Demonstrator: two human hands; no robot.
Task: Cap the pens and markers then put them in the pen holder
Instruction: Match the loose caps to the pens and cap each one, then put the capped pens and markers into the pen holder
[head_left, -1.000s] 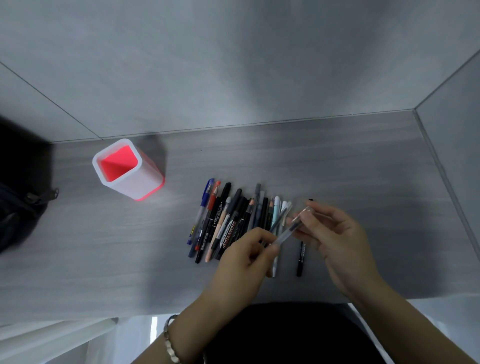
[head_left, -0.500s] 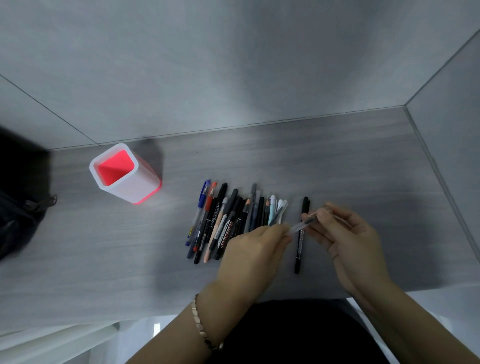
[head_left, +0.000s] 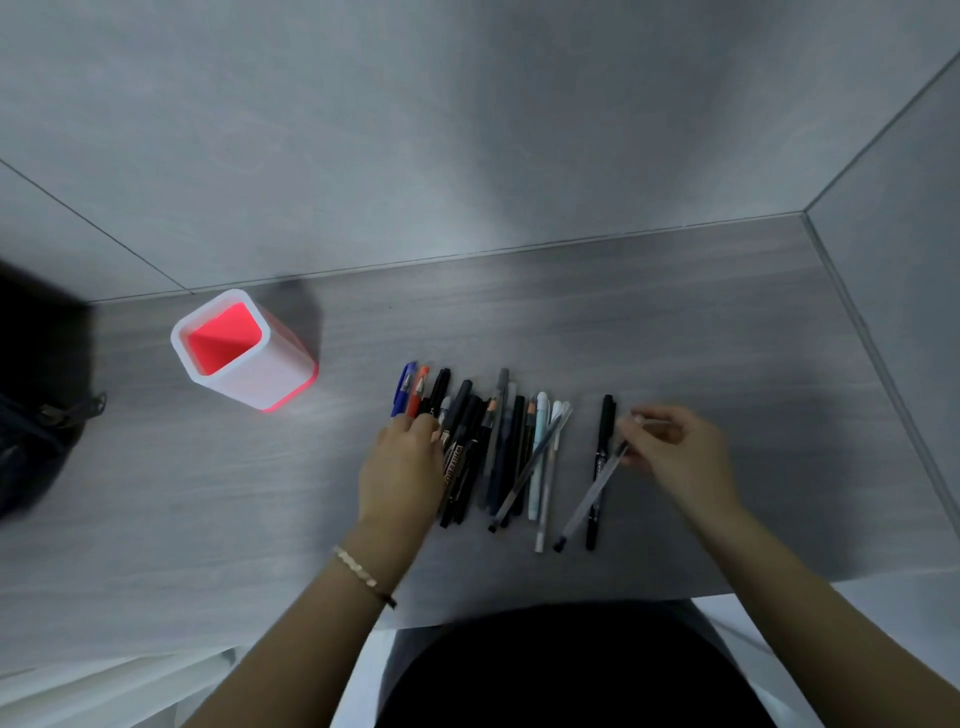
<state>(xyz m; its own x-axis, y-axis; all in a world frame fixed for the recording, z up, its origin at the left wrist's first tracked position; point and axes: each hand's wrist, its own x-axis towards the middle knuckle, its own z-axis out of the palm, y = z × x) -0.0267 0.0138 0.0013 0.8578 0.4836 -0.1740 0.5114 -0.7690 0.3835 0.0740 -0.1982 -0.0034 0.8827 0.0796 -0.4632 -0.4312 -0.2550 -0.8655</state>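
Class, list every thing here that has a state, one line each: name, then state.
White square pen holder with red inside: upright, empty.
Row of mixed pens and markers: lying flat on grey table.
Clear plastic pen: upper end pinched by right hand, crossing black marker.
Left hand: resting on row's left pens; grip unclear.

The square plastic pen holder (head_left: 270, 374) is white outside, coral red inside and along its base. The wood-grain tabletop (head_left: 675, 338) is grey with darker streaks. In the row lie a blue pen (head_left: 402, 387), an orange-red pen (head_left: 418, 389), a black marker with white lettering (head_left: 457, 462) and a pale mint pen (head_left: 539, 441). The clear plastic pen (head_left: 592, 493) has a black tip. The slim bracelet (head_left: 363, 569) is rose gold.
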